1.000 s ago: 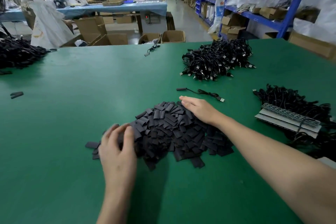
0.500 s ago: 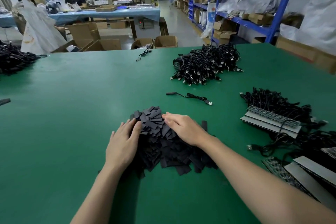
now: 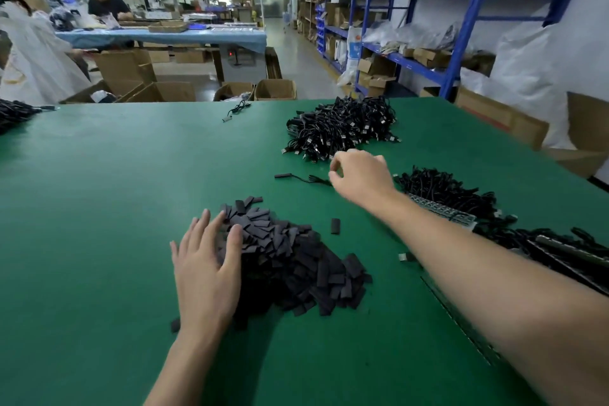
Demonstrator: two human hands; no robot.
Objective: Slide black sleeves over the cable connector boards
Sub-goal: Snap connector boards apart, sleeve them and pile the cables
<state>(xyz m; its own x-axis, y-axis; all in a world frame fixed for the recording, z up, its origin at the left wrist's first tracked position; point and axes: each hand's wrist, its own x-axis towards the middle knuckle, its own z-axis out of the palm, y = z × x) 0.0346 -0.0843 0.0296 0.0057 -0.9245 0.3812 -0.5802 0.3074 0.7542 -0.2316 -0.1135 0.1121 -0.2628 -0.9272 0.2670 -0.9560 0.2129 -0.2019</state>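
A heap of flat black sleeves [image 3: 296,260] lies on the green table [image 3: 99,208] in front of me. My left hand [image 3: 206,270] rests flat on the heap's left side, fingers straight. My right hand [image 3: 359,175] hovers farther back, fingers curled, over the right end of a single black cable [image 3: 296,177]. That end is hidden beneath the hand, so contact is unclear. One loose sleeve [image 3: 335,226] lies between the heap and my right forearm. Cables with connector boards [image 3: 441,189] are piled to the right.
A large pile of black cables [image 3: 342,128] sits at the back, and another cable pile [image 3: 13,114] at the far left edge. Strips of boards [image 3: 573,254] lie at the right. Cardboard boxes [image 3: 275,89] and blue shelving [image 3: 461,43] stand beyond the table.
My right hand has left the sleeve heap and moved back and right to the single cable. My left hand stays on the heap's left side. The view has shifted.
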